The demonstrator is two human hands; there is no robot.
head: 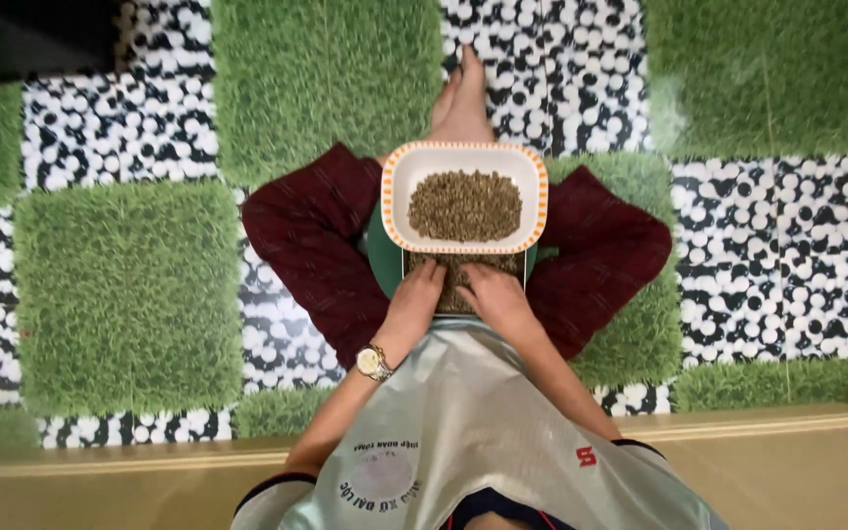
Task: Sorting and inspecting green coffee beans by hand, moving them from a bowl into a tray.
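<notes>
I sit cross-legged in dark red trousers, looking down at my lap. A white rectangular dish with an orange patterned rim (393, 186) rests there, holding a heap of small brown-green grains (465, 204). Just below it lies a second flat tray of the same grains (457, 279), partly covered by the dish and my hands. My left hand (416, 300), with a gold wristwatch (374, 362) on the wrist, lies fingers-down on those grains. My right hand (496, 298) lies beside it, fingers also in the grains. A green round thing (381, 257) shows under the dishes.
The floor is a checker of green artificial-grass squares (128, 294) and black-and-white pebble-pattern tiles (777, 255). My bare foot (461, 98) stretches out beyond the dish. A pale wooden ledge (758, 424) runs across the near edge.
</notes>
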